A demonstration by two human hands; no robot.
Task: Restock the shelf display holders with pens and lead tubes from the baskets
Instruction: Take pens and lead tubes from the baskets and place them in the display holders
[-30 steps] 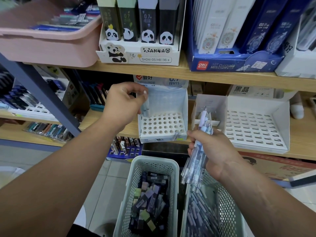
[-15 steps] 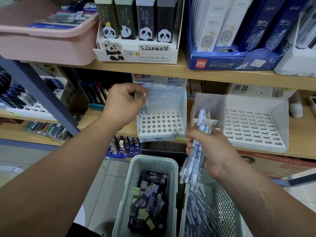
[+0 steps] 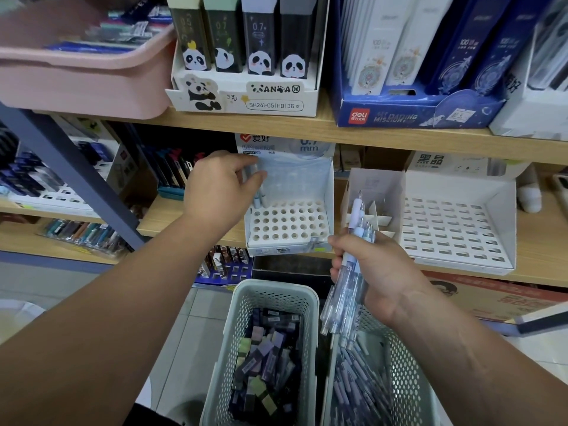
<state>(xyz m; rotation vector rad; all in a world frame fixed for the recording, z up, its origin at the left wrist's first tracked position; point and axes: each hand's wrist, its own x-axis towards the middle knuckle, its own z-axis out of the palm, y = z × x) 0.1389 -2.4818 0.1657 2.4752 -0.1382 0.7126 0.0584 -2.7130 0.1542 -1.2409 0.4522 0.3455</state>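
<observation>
My left hand (image 3: pixel 219 189) pinches a clear pen (image 3: pixel 257 196) that stands upright in the back left corner of the white holed display holder (image 3: pixel 289 226) on the middle shelf. My right hand (image 3: pixel 373 272) grips a bundle of clear pale-blue pens (image 3: pixel 349 281) in front of the shelf edge, above the baskets. A pale green basket (image 3: pixel 270 296) below holds several dark lead tubes (image 3: pixel 267 358). Beside it on the right, a second basket (image 3: pixel 408 373) holds many pens (image 3: pixel 356 392).
A small white divided holder (image 3: pixel 373 192) and a wide slotted white tray (image 3: pixel 455 232) stand to the right on the same shelf. The shelf above carries a panda lead-tube box (image 3: pixel 246 96), a blue box (image 3: pixel 415 112) and a pink bin (image 3: pixel 83 81). A grey diagonal post (image 3: pixel 70 176) runs at the left.
My left hand has stayed at the holder's back left corner, with the pen lower in its hole. My right hand keeps the pen bundle in much the same place.
</observation>
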